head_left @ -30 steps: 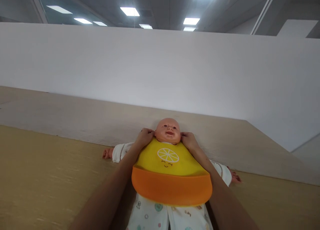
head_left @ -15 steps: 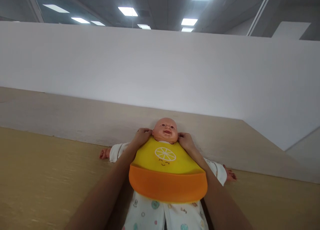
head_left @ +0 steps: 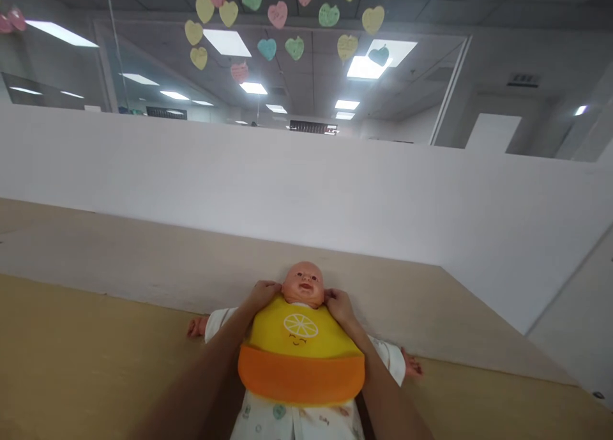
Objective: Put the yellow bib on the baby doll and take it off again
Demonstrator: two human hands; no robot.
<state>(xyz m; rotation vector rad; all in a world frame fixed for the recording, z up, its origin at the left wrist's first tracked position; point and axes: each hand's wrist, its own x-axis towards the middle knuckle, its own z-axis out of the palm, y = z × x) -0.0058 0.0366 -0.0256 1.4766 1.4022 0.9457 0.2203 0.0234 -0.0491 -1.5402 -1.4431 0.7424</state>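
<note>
A baby doll (head_left: 304, 283) in a white patterned outfit lies on its back, arms spread to both sides. Over its chest is a yellow baby bib (head_left: 300, 328) with a lemon-slice print and an orange catch pocket. My left hand (head_left: 263, 295) is closed at the bib's upper left edge, beside the doll's neck. On the other side, my right hand (head_left: 340, 304) is closed on the bib's upper right edge near the doll's neck. The fingertips of both hands and the bib's neck ends are partly hidden behind the doll's head.
The doll rests on a yellowish surface (head_left: 96, 357) with a pale wooden ledge (head_left: 143, 255) behind it. A white wall panel (head_left: 239, 178) rises beyond, topped by glass bearing several heart-shaped paper notes (head_left: 278, 15). A white side wall stands at right.
The camera view has tilted upward, so the doll and hands sit lower and the heart notes now show. Both hands remain at the bib's neck edges.
</note>
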